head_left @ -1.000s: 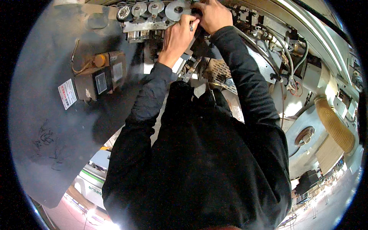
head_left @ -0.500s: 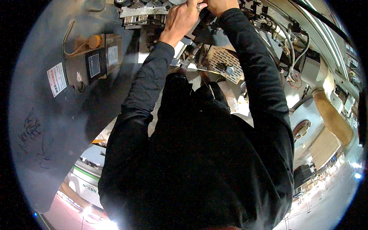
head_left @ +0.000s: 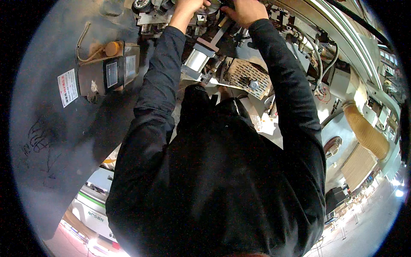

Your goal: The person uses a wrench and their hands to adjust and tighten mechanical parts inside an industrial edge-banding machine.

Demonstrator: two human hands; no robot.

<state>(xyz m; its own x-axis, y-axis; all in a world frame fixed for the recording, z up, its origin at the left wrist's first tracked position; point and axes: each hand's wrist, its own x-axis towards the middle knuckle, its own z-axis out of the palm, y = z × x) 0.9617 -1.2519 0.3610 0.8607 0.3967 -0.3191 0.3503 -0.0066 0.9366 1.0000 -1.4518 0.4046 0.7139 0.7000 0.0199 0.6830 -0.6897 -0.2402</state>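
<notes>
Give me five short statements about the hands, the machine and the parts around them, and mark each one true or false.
1. Both hands are raised to the machine's mechanism at the top of the view. True: the left hand and the right hand are both up at the roller assembly.
2. The person wears white short sleeves. False: both arms are covered by long dark sleeves.
3. A perforated metal plate sits below the right hand. True.
4. The ribbed tan hose is on the person's left. False: it is on the right side.
5. A dark box with labels is fixed to the grey panel on the left. True.
</notes>
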